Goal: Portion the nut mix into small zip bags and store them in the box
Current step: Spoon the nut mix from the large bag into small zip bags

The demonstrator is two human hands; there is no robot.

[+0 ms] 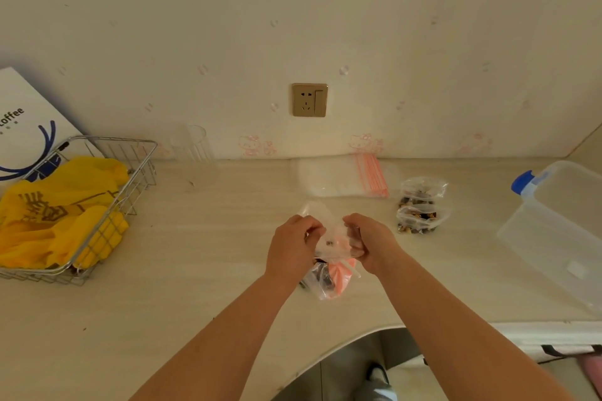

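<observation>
Above the pale countertop (195, 270), left hand (291, 249) and right hand (371, 242) both pinch one small clear zip bag (332, 238) over the larger nut-mix bag (329, 280). Two filled bags (420, 205) lie right, beside a zip-bag stack (342, 176); one clear plastic box (560, 221) farther right. Left: a wire basket (107, 205) with yellow bags, and a white bag reading "Coffee" (26, 120).

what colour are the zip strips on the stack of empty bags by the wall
Red-pink zip strips on clear empty bags, best seen in the head view.
</observation>
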